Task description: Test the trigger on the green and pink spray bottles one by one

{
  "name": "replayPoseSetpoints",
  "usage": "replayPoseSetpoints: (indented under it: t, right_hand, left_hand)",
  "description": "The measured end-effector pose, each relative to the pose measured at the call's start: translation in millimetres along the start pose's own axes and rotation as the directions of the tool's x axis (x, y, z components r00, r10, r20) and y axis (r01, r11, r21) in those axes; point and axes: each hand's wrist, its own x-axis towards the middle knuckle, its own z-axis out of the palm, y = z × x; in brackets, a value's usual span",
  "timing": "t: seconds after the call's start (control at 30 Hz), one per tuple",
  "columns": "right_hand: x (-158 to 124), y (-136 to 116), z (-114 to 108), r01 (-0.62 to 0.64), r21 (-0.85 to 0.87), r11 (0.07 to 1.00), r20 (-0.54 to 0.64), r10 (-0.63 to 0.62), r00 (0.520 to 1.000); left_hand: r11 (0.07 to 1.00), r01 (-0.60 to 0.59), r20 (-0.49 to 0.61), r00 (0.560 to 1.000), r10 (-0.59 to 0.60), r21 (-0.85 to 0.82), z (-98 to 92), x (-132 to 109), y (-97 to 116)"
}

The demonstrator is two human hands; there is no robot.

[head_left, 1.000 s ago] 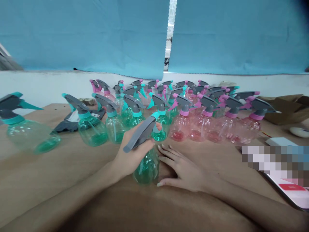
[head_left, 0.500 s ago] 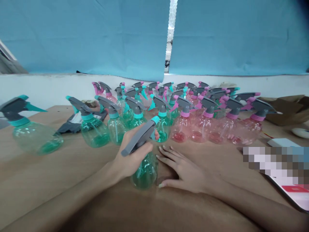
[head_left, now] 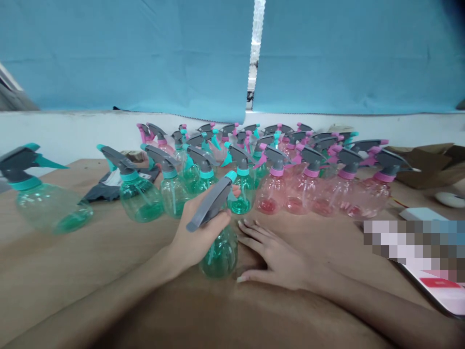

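My left hand (head_left: 194, 232) is wrapped round the neck and trigger of a green spray bottle (head_left: 220, 254) with a grey head and turquoise nozzle. Its nozzle points away from me, and its round, clear green body shows below my fingers. Part of the trigger is hidden by the hand. Just right of this bottle, my right hand (head_left: 278, 257) lies flat on the wooden table (head_left: 119, 271), fingers spread and holding nothing. Beyond my hands stands a row of similar bottles, among them a green bottle (head_left: 241, 194) and a pink bottle (head_left: 269, 196).
More green and pink spray bottles stand close together behind that front row. Far left is another green bottle (head_left: 51, 206). A dark plastic bag (head_left: 105, 186) lies behind it. At right are a partly blurred-out tablet-like device (head_left: 445, 293), a white box (head_left: 423, 214) and a brown bag (head_left: 421, 167).
The held spray bottle has shifted very slightly away from me and to the right, along with my left hand. My right hand stays flat in place.
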Motion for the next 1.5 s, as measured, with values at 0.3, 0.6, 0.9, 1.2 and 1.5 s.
replayPoseSetpoints:
  t: [0.3,0.6,0.9,1.2,1.5]
  right_hand:
    - [0.2,-2.8,-3.3,-0.003,-0.005,1.0,0.01,0.003,1.0]
    - [0.7,-2.1,-2.2,0.0,-0.02,1.0,0.013,0.0,1.0]
    - [0.7,2.0,2.1,0.017,-0.016,1.0,-0.004,-0.017,1.0]
    - [0.6,0.6,0.7,0.014,-0.018,1.0,0.016,-0.014,1.0]
    - [-0.3,1.0,0.8,0.016,-0.007,1.0,0.006,-0.016,1.0]
  left_hand:
    - [1.0,0.017,0.017,1.0,-0.016,-0.021,0.4,0.4,0.6]
    - [0.997,0.002,0.024,1.0,0.0,-0.08,0.4,0.5,1.7]
    - [1.0,-0.007,-0.006,1.0,0.007,-0.009,0.7,0.7,-0.4]
    - [0.998,-0.015,-0.008,1.0,0.015,0.054,0.6,-0.1,-0.1]
    - [0.999,-0.027,0.061,0.998,0.025,0.038,-7.2,1.3,-4.1]
